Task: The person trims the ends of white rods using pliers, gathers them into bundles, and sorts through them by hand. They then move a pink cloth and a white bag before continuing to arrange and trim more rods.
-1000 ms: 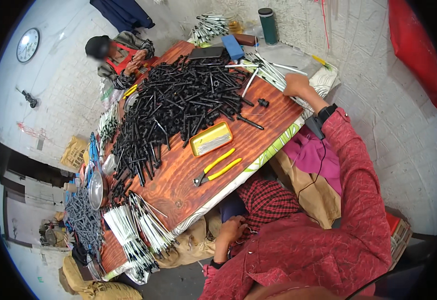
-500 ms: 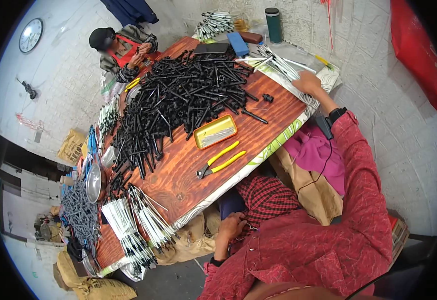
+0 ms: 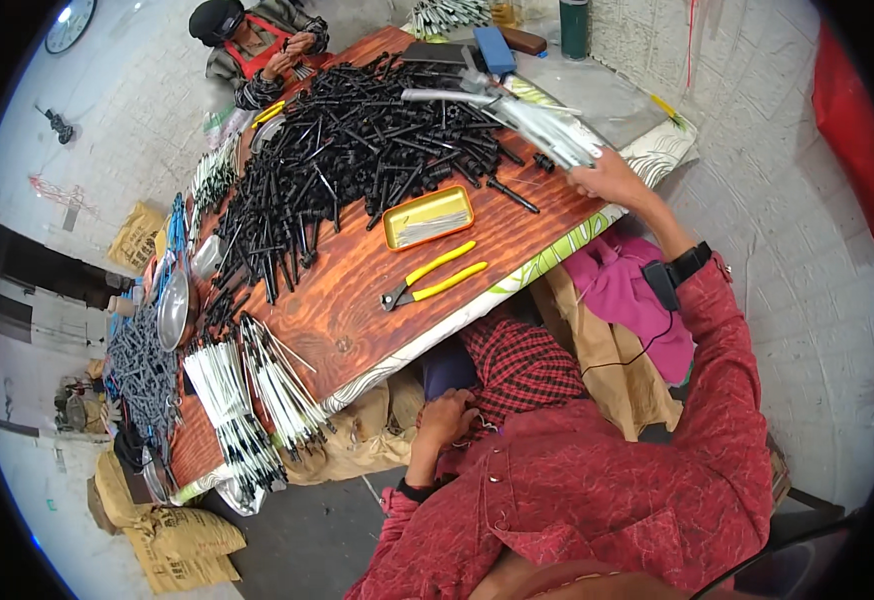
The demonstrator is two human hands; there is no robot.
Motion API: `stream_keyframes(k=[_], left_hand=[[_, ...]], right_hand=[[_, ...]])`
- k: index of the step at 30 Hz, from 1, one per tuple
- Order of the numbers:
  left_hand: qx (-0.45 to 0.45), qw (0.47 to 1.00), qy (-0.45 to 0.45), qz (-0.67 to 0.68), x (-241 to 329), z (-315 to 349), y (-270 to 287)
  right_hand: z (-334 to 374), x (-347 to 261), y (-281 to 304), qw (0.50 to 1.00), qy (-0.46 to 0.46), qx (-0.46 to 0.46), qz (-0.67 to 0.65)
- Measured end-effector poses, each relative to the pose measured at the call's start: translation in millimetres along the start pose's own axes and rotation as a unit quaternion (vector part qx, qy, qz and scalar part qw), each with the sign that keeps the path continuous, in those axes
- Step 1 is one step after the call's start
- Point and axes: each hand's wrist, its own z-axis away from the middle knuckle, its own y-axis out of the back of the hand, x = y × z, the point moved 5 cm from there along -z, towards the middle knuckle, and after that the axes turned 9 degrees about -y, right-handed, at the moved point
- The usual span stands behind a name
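A blurred bundle of thin white rods (image 3: 553, 128) is gripped at its near end by my right hand (image 3: 609, 180), over the right side of the wooden table (image 3: 357, 340). The bundle's far end passes above the edge of a big pile of black plastic stakes (image 3: 357, 150). My left hand (image 3: 445, 418) rests low on my lap beside the red-and-black checked cloth (image 3: 527, 365). Its fingers are curled, and anything in them is hidden. Between my hands and the pile lie a yellow tray of thin pins (image 3: 429, 218) and yellow-handled cutters (image 3: 432, 275).
Bundles of white rods with black ends (image 3: 232, 410) lie at the table's left corner. Grey parts (image 3: 142, 370) are heaped beyond them. Across the table a co-worker (image 3: 257, 50) handles small parts. A green tumbler (image 3: 574, 28) and a blue block (image 3: 495, 50) stand at the back.
My right hand has lifted the white rods from the table's right corner and swung them leftward toward the black pile. The view has shifted slightly; my left hand remains on my lap.
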Motion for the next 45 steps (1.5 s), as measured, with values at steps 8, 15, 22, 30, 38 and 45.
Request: stream_keyframes(k=[8,15,22,30,38,45], left_hand=[[0.02,0.999,0.016,0.028,5,8,0],[0.002,0.999,0.03,0.013,1,11,3],[0.003,1.0,0.005,0.008,7,5,-3],[-0.04,0.997,0.014,0.072,2,5,13],[-0.035,0.996,-0.015,0.085,13,1,22],[-0.042,0.996,-0.01,0.084,11,12,15]], right_hand=[[12,-30,-15,0.956,0.16,0.17,0.179],[9,-24,-20,0.944,0.156,0.221,0.187],[7,-26,-12,0.907,0.211,0.308,0.193],[9,-18,-3,0.932,0.167,0.296,0.128],[30,-31,-15,0.912,0.192,0.236,0.274],[1,-21,-6,0.882,0.182,0.314,0.299]])
